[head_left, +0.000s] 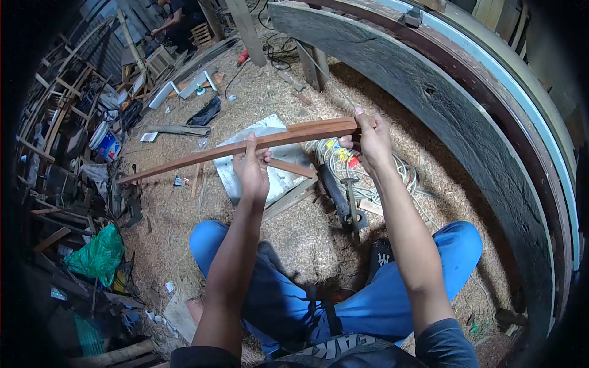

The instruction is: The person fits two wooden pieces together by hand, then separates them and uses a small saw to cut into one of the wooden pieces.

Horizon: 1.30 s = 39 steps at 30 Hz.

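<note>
A long reddish-brown wooden strip [208, 155] is held up across the view, slanting from lower left to upper right. My left hand [251, 168] grips it near its middle, with the thumb along the near face. Around its right end close the fingers of my right hand [371, 142]. Beneath the strip lie a whitish board [228, 175] and a shorter brown wood piece [291, 167]. On the ground below my right hand are a hammer [352, 205] and a dark-handled tool [332, 187], whose kind I cannot make out.
A coiled pale cable [402, 175] lies beside the tools. A large dark plank [429, 92] runs along the right. Scrap wood and a green plastic bag [98, 254] crowd the left. Another person [178, 21] is at the far upper left. Wood shavings cover the ground.
</note>
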Available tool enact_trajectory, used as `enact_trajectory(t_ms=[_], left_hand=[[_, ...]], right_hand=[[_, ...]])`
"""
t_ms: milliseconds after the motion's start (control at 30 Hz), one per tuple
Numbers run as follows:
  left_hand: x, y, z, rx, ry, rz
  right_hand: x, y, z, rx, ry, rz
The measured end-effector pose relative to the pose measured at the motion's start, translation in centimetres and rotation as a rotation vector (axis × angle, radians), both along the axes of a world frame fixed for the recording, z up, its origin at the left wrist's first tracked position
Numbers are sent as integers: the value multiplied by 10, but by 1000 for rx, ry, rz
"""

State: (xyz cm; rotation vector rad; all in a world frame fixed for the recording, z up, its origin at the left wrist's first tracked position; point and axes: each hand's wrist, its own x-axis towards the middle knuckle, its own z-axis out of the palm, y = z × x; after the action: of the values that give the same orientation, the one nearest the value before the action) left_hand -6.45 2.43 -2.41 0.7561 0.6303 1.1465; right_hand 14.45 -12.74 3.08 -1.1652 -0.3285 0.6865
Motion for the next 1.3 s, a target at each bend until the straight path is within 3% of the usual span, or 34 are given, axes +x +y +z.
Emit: enact_trajectory(t_ms=[433, 900, 1300], left_hand=[[4, -17, 20, -91, 250, 200], [-1, -10, 15, -93, 157, 140], [-1, -10, 24, 27, -8, 38]], right_hand=[[-1, 2, -9, -90, 71, -28], [-2, 3, -11, -61, 63, -32], [8, -4, -5, 173, 54, 59]])
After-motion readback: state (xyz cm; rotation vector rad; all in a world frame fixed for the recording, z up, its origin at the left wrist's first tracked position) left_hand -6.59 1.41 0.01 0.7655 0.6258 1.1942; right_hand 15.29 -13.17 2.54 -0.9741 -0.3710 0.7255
